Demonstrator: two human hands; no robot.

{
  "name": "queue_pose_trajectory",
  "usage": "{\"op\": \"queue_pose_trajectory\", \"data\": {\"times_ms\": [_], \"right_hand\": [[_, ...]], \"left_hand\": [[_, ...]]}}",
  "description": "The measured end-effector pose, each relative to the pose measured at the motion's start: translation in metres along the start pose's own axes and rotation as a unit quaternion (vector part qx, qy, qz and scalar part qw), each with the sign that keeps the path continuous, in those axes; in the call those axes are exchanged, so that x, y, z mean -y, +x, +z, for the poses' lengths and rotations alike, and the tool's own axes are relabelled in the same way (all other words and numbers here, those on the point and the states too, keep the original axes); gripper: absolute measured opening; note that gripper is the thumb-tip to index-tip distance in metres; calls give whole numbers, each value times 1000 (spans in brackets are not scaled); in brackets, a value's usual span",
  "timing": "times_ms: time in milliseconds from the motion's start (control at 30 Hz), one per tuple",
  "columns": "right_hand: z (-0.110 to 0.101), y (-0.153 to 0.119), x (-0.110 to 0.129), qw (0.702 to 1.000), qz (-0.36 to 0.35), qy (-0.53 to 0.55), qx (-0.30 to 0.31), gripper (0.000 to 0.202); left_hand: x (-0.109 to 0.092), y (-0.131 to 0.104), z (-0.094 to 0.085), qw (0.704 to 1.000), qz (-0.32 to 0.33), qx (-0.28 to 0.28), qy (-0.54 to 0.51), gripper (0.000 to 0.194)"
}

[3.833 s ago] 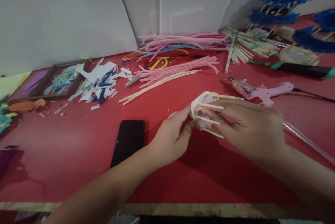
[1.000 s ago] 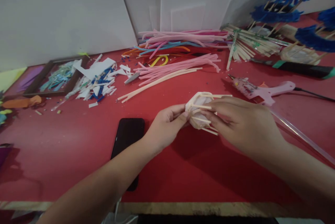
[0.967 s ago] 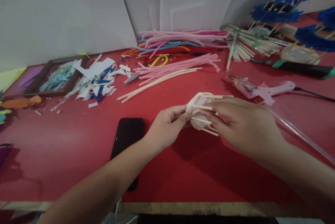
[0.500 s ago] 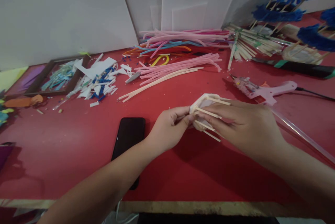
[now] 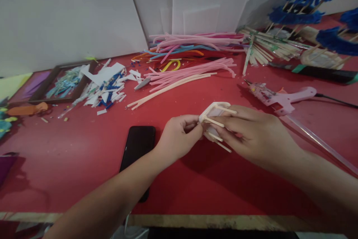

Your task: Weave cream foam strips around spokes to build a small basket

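Note:
Between my two hands is a small, whitish craft base (image 5: 214,110) with several thin wooden sticks (image 5: 216,121) standing out from it toward the right. It is tilted and raised above the red table. My left hand (image 5: 179,134) pinches its left edge between thumb and fingers. From the other side my right hand (image 5: 248,129) reaches over it, with thumb and fingertips closed around the sticks close to the base. My fingers cover part of the base and some stick ends.
A black phone (image 5: 137,149) lies left of my hands. The pink glue gun (image 5: 291,99) rests at right, its cord trailing off. Pink pipe cleaners (image 5: 192,71), wooden sticks (image 5: 261,50) and paper scraps (image 5: 109,82) lie farther back. Blue-roofed models (image 5: 296,15) stand at back right.
The craft base has shifted slightly left and turned a little in my hands. My right hand has moved left with it, and my left hand has barely moved.

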State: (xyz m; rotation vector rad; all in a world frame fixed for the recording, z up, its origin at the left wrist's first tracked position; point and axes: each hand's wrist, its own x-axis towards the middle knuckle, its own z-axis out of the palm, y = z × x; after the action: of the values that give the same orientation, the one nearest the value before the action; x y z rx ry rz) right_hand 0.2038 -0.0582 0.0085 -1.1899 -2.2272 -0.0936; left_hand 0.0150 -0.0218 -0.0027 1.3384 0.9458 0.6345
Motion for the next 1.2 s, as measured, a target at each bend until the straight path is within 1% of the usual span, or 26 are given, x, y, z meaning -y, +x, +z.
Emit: {"op": "queue_pose_trajectory", "data": {"times_ms": [67, 167, 233, 300, 367, 500, 633, 733, 800, 867, 933, 1067, 1200], "right_hand": [[0, 0, -1, 1000, 4, -2, 0, 29], [1, -1, -1, 999, 33, -11, -25, 24], [0, -2, -2, 998, 39, -28, -28, 24], [-1, -3, -2, 998, 25, -52, -18, 25], [-2, -5, -2, 998, 16, -66, -11, 26], [-3, -7, 0, 998, 13, -67, -10, 25], [-2, -7, -4, 997, -25, -62, 23, 30], [0, -6, -7, 997, -50, -43, 30, 29], [0, -5, -7, 997, -48, -51, 30, 27], [-1, -3, -5, 997, -44, -66, 19, 26], [-4, -2, -3, 996, -41, -80, -3, 24], [-9, 0, -2, 993, -40, -93, -59, 20], [-12, -1, -5, 992, 7, -76, -96, 25]], "left_hand": [[0, 0, 0, 1000, 1, -4, -4, 19], [-1, 0, 0, 999, 6, 10, -32, 22], [-1, -1, 1, 999, 13, 16, -43, 22], [-1, -1, 3, 999, 27, 11, -29, 20], [-1, -2, 6, 999, 45, -1, 7, 20], [0, -5, 8, 994, 72, -34, 80, 18], [0, -7, 8, 990, 64, -44, 119, 13], [-2, -6, 8, 990, 49, -52, 124, 13], [-2, -4, 7, 991, 41, -55, 116, 13], [-2, -3, 6, 992, 35, -58, 103, 12], [-1, -1, 4, 993, 34, -67, 92, 13], [0, 1, 0, 991, 34, -107, 66, 14], [-1, 2, 0, 992, 39, -118, 30, 14]]}}
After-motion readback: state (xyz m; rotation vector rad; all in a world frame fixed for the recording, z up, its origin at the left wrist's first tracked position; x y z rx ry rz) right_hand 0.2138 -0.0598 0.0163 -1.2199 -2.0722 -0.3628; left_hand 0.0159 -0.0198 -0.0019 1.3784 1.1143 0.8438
